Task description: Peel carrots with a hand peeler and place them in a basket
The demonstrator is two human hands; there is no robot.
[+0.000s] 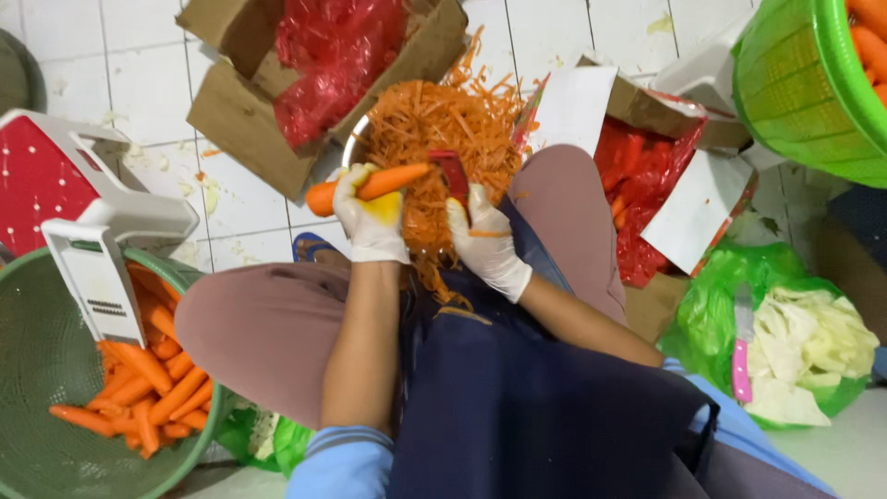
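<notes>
While over the shreds [434, 120], carrot [370, 187] in left grip [372, 217], red peeler [453, 176] in right grip [485, 242].

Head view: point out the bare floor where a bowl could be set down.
Bare tile lies at top left, between the red stool and the cardboard box. A smaller patch sits below that box, beside the knee. Around the shredded carrot pile, where the left hand and right hand work, and on the right side, it is crowded.

2 cardboard boxes [242, 111], 2 green baskets [37, 370], 1 peeler [453, 176].
</notes>
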